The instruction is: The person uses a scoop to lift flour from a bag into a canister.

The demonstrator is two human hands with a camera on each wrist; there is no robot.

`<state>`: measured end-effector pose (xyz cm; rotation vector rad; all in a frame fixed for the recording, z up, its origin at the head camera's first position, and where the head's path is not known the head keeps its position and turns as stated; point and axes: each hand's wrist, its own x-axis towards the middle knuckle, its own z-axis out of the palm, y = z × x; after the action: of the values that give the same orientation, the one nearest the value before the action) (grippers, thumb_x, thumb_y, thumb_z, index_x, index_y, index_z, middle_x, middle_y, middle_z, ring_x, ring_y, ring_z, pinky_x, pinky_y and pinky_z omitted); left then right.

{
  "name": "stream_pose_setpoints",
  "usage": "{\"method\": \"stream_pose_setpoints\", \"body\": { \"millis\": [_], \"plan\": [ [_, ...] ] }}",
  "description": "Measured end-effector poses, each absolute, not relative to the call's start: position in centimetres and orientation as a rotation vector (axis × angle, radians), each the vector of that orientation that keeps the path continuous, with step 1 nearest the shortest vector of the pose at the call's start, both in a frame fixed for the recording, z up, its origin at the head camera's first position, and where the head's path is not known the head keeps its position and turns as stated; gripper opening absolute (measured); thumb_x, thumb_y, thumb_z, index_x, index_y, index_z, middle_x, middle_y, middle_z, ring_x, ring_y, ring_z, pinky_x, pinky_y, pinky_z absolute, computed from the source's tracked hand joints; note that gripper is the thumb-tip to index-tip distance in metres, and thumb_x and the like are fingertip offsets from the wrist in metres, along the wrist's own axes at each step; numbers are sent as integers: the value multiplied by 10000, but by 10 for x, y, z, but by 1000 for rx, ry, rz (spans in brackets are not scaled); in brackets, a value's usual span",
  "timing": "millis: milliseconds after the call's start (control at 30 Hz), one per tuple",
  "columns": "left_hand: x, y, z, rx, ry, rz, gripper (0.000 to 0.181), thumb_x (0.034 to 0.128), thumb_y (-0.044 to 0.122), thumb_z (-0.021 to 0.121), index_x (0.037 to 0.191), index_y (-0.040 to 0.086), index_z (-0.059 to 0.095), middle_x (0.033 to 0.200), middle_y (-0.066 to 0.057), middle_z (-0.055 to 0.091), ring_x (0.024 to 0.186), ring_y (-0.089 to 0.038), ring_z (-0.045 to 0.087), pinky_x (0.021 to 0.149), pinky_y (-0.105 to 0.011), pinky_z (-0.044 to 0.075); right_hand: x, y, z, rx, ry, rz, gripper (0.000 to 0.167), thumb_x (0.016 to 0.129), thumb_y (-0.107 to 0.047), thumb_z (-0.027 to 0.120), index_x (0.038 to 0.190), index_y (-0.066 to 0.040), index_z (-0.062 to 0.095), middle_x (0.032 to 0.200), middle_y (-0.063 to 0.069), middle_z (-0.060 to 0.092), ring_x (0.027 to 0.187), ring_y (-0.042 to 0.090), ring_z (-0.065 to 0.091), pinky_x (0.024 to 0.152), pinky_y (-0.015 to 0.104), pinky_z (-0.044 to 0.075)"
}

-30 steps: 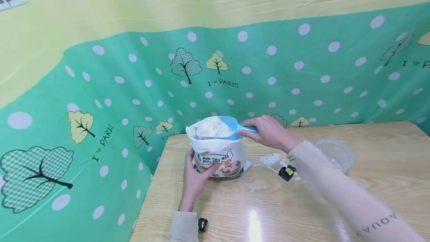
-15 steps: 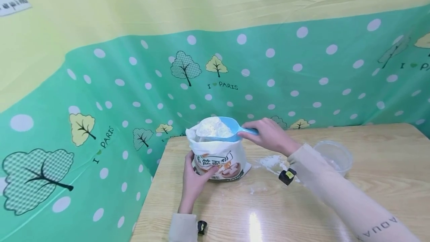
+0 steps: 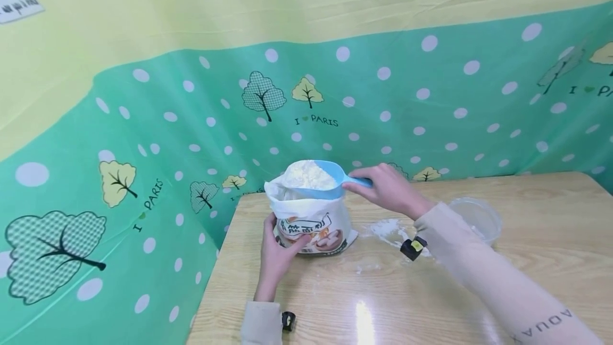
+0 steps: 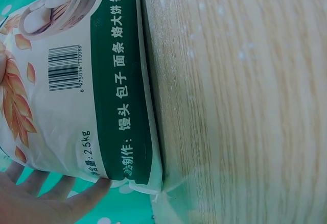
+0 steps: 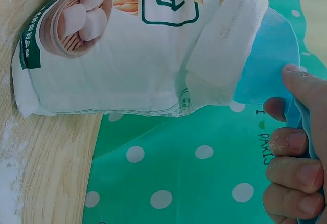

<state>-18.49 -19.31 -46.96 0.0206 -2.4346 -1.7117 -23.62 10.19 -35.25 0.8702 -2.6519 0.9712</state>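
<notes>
An open white flour bag (image 3: 313,228) stands upright on the table, its barcode and green band showing in the left wrist view (image 4: 115,91). The left hand (image 3: 278,257) grips its left side, thumb across the front, fingers round the side (image 4: 51,193). In the right hand (image 3: 390,190) is the handle of a blue scoop (image 3: 330,191), its fingers curled round it (image 5: 299,157). White flour (image 3: 308,175) is heaped in the scoop, which is at the bag's mouth; its blade shows beside the rim in the right wrist view (image 5: 268,55).
A clear round container (image 3: 479,217) stands on the wooden table (image 3: 330,292) at the right, partly behind the right sleeve. Spilled flour (image 3: 385,228) lies between the bag and that container. A green and yellow patterned cloth (image 3: 191,105) hangs behind and at the left.
The right hand has raised the scoop slightly at the bag's mouth and moved a little to the right. The left hand keeps its hold on the bag.
</notes>
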Motion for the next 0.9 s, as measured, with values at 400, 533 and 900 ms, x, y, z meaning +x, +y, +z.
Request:
{"method": "stream_pose_setpoints", "body": {
  "millis": [400,533,900],
  "plan": [
    [-187,-195,-473,-21,-2431,-1709,986,703,447,886,1486,305,303,1471,24,421,1388,-253,387,1204,-584,239,-231,118,-348,807,-2651,1013,399,971,-464,597,1153,-135,734,886,-10,730,537,67,502,721,322,544],
    [-187,-195,-473,-10,-2440,-1697,982,708,427,887,1486,299,301,1476,19,417,1395,-257,381,1205,-583,240,-229,123,-349,796,-2649,1006,361,967,-490,589,1057,-177,744,659,-75,577,512,64,428,625,281,473],
    [-176,-185,-449,-5,-2436,-1713,937,763,214,872,1500,137,299,1487,-114,409,1400,-339,366,1198,-605,241,-224,143,-348,786,-2636,961,202,967,-407,630,985,-239,740,664,-141,605,474,45,431,706,304,459]
  ]
}}
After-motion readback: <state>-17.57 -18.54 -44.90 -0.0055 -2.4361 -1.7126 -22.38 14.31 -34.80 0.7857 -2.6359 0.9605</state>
